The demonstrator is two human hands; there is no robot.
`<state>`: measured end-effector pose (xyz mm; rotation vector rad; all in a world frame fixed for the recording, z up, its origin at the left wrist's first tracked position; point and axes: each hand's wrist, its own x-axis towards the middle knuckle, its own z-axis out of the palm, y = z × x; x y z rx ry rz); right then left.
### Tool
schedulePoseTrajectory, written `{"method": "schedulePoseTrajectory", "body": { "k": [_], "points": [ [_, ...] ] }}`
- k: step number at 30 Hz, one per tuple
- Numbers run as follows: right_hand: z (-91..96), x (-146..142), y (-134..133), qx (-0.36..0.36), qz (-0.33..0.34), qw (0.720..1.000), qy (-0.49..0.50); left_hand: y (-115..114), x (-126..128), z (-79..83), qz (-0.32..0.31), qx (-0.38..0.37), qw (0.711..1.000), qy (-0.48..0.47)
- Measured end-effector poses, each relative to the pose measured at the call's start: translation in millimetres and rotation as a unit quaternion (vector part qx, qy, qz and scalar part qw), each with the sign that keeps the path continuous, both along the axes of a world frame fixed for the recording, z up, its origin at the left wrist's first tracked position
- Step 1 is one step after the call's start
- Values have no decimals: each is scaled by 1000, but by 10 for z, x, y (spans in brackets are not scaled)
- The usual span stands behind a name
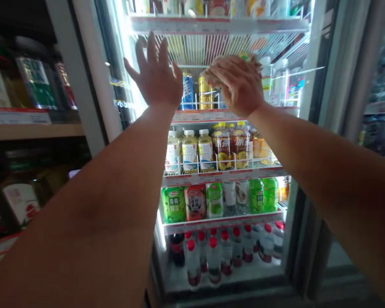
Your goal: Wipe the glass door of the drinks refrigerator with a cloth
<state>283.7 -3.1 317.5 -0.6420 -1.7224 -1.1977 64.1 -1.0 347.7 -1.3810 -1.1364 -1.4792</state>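
My left hand (158, 79) is raised with its fingers spread, palm toward the front of a lit drinks fridge (232, 25). It holds nothing and appears to rest on the glass. Farther right, my right hand (242, 83) lies over a crumpled light-coloured cloth (213, 79), whose edges stick out past the fingers. Hand and cloth look pressed against the fridge's glass front. Behind them stand a gold can (205, 92) and a blue can (188, 90). The palm side of the right hand is hidden.
Below are shelves of tea bottles (190, 150), green drink bottles (173, 204) and red-capped water bottles (213, 261). A grey frame (343, 85) runs down the right side. On the left, a wooden shelf (35, 131) carries large dark bottles (35, 77).
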Motion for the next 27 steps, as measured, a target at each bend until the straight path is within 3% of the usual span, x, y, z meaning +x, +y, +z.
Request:
{"method": "schedulePoseTrajectory", "body": {
  "k": [2,5,7,9,11,13,14,17,20,22,24,27],
  "points": [
    [53,14,80,8,10,993,114,12,-6,-7,-7,4,1000,-5],
    [158,50,214,21,27,940,340,35,-26,-18,-2,8,1000,2],
    [175,65,243,28,34,918,393,39,-42,-31,4,-3,999,45],
    [123,58,198,30,40,948,313,36,-62,-47,-14,-10,995,95],
    [26,32,110,10,42,989,138,30,-81,-66,-38,-10,991,126],
    [-62,4,42,-17,46,999,6,24,-92,-90,-49,4,990,135],
    [-88,-5,30,-24,49,998,-13,21,-93,-103,-54,10,990,133],
    [-73,12,102,-3,63,992,106,26,-74,-144,-86,16,993,78],
    [10,77,236,37,70,945,317,53,-50,-173,-98,33,995,1],
    [33,111,275,37,64,923,377,73,-45,-182,-81,33,996,-15],
    [2,110,246,24,56,942,329,83,-48,-185,-69,21,997,-13],
    [-112,46,120,-14,57,988,141,66,-53,-191,-57,17,998,-5]
  ]
}}
